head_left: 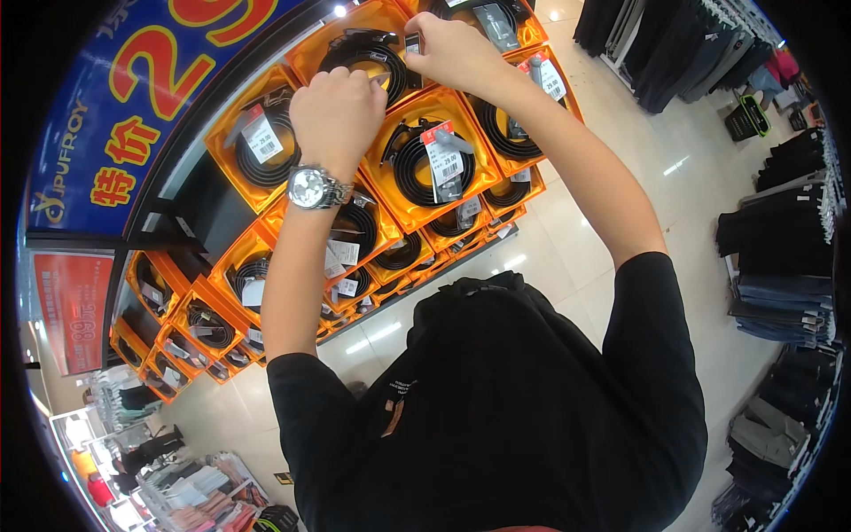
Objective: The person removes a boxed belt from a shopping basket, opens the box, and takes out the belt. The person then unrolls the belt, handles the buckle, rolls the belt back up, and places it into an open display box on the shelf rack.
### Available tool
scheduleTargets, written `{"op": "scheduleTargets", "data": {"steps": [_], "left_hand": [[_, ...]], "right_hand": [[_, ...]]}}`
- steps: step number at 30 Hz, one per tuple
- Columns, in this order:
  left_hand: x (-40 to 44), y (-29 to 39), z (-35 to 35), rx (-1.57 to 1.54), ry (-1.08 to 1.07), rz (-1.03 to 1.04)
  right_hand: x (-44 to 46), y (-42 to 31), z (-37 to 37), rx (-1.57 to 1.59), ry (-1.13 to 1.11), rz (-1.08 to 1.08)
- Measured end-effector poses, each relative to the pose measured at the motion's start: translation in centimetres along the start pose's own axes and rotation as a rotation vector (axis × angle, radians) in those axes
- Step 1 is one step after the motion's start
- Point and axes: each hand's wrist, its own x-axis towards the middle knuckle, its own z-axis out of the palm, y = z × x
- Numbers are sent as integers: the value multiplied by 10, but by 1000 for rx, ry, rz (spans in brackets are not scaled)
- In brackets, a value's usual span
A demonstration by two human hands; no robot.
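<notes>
A coiled black belt (pixel 377 55) lies in an orange-lined box at the top of the display. My left hand (pixel 339 111), with a silver watch (pixel 310 187) on its wrist, is closed at the near left edge of this coil, its fingertips partly hidden. My right hand (pixel 452 55) pinches a small dark rectangular piece with a shiny edge (pixel 413 43) at the coil's right side; it looks like part of the belt. Just below sits another boxed belt (pixel 412 168) with a red-and-white price tag (pixel 445 160).
Several more boxed belts (pixel 257 142) fill the sloping display. A blue price sign (pixel 115 124) stands at the left, with a red poster (pixel 75 306) below it. Trousers hang on racks (pixel 767 222) to the right, across a tiled floor (pixel 567 239). More clothing (pixel 208 492) is at the lower left.
</notes>
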Motion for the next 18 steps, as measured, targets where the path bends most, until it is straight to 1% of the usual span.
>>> {"op": "scheduleTargets", "data": {"steps": [2,3,4,5,6,8,9,12,14,16,18], "left_hand": [[0,5,1,47,-12,25],[1,8,1,86,-19,53],[2,10,1,123,-25,81],[2,12,2,112,-24,59],[1,11,3,111,-23,60],[-1,8,6,3,-4,40],[-1,6,6,4,-1,43],[0,0,9,-81,63,-4],[3,-1,12,-189,181,-18],[6,2,9,-199,163,-21],[8,6,6,-78,44,21]], "right_hand": [[1,1,5,-76,100,-35],[0,0,5,-75,100,-36],[-3,-1,6,-68,147,-67],[-5,-4,5,-62,193,-97],[-8,-7,2,-63,194,-96],[-12,-9,-4,-24,120,-185],[-13,-8,-3,-17,119,-198],[-16,-5,-7,41,81,-150],[-18,-6,-8,56,82,-140],[-20,-6,-10,71,79,-129],[-21,-8,-12,86,41,-109]]}}
